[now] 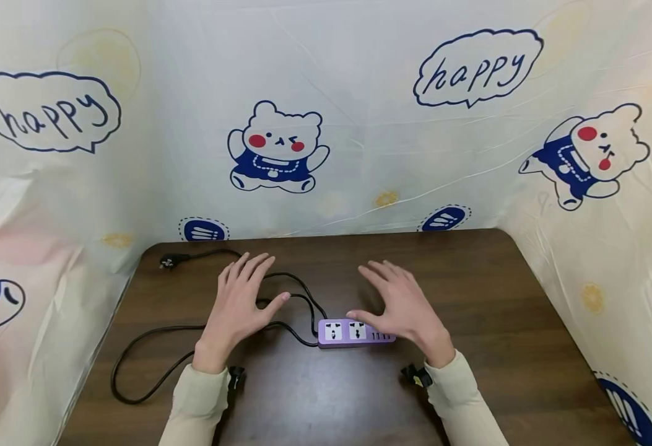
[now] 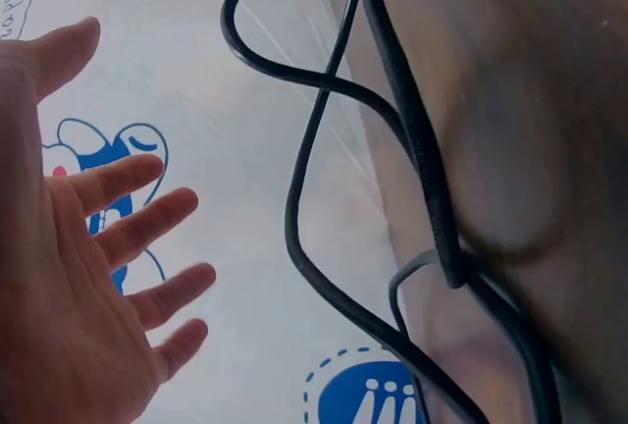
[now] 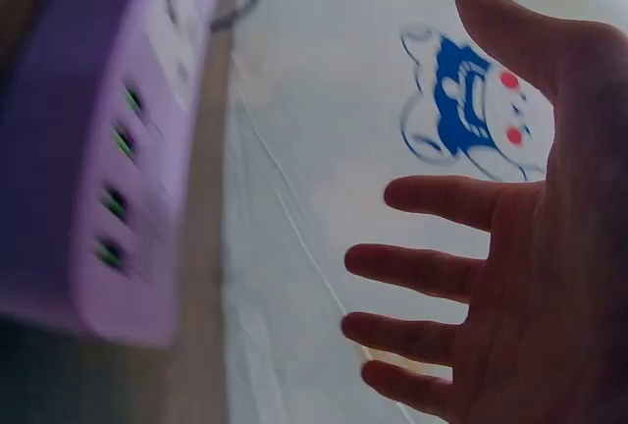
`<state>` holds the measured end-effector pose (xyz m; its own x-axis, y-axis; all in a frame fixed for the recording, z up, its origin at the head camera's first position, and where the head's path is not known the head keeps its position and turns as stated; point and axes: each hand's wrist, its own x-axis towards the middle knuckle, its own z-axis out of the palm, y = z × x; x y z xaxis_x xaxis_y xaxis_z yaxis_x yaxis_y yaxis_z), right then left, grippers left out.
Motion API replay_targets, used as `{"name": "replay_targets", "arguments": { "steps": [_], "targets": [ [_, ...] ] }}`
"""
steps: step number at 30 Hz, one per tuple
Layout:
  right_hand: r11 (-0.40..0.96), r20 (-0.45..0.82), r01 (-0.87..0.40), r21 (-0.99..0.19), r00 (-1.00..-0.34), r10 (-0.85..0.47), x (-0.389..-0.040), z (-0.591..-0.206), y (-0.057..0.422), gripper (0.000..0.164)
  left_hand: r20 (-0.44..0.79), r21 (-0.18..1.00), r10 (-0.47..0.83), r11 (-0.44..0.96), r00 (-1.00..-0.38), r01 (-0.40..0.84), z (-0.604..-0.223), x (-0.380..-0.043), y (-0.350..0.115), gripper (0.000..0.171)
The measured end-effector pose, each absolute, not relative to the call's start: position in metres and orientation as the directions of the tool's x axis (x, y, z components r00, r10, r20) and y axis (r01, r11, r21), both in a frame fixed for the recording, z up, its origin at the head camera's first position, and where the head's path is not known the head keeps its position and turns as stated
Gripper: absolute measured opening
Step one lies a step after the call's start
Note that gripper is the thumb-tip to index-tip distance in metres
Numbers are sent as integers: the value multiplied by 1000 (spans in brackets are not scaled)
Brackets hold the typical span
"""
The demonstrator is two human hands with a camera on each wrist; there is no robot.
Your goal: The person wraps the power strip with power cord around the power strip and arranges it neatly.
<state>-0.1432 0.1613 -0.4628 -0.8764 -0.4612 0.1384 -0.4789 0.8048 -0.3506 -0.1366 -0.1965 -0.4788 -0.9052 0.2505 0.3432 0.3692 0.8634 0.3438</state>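
A purple power strip with white socket faces and several USB ports lies on the brown table. Its black cord loops out to the left and ends in a black plug near the back left corner. My left hand hovers over the cord with fingers spread, holding nothing. On the other side, my right hand is held above the strip's right end, fingers extended, and hides part of it. In the right wrist view the strip stands apart from my right hand.
The wooden table has its back edge against a pale printed curtain with bears and "happy" bubbles, which also hangs along both sides. A black wrist camera sits below my right hand.
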Motion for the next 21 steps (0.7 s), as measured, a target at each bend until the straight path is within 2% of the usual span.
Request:
{"name": "replay_targets", "arguments": {
  "steps": [9, 15, 21],
  "targets": [
    [769, 27, -539, -343, -824, -566, -129, -491, 137, 91, 367, 374, 318, 810, -874, 452, -485, -133, -190, 59],
    [745, -21, -564, -357, -792, -610, -122, -509, 132, 86, 314, 381, 335, 812, -888, 441, -489, -129, -186, 53],
    [745, -26, -554, -371, -796, -605, -117, -517, 137, 76, 324, 361, 358, 809, -876, 464, -491, -126, -181, 48]
  ]
}}
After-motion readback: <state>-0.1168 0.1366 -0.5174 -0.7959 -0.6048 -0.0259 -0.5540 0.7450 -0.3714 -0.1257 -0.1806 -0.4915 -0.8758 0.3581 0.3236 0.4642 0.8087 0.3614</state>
